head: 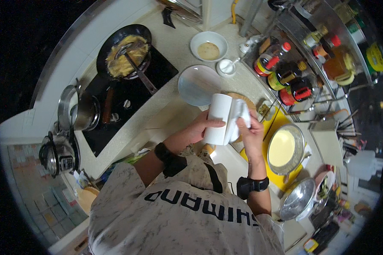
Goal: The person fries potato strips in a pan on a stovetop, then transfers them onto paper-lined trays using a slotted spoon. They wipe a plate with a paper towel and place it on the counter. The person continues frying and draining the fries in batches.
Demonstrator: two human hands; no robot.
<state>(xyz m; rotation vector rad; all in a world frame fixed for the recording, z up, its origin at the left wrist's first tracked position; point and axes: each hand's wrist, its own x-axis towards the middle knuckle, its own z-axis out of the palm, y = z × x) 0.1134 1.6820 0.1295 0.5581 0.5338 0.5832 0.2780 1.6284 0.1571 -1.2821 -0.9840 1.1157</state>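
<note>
My left hand (199,127) grips a roll of white paper towel (219,118), with the thumb laid across its side. Bunched in my right hand (253,135) is the loose end of the paper (241,116), pinched under the thumb. Whether that sheet is still joined to the roll I cannot tell. Just beyond the roll, a pale round plate (199,84) sits on the counter. Partly hidden behind the paper lies a round wooden board (242,98). A yellow cutting board (271,127) lies to the right of my right hand.
At the upper left, a black wok (102,60) holds yellow food and a spatula (140,73) on a black cooktop (95,137). A steel pot (86,111) stands nearby. A metal bowl of pale yellow liquid (282,148) rests at right. Sauce bottles (277,78) fill a rack.
</note>
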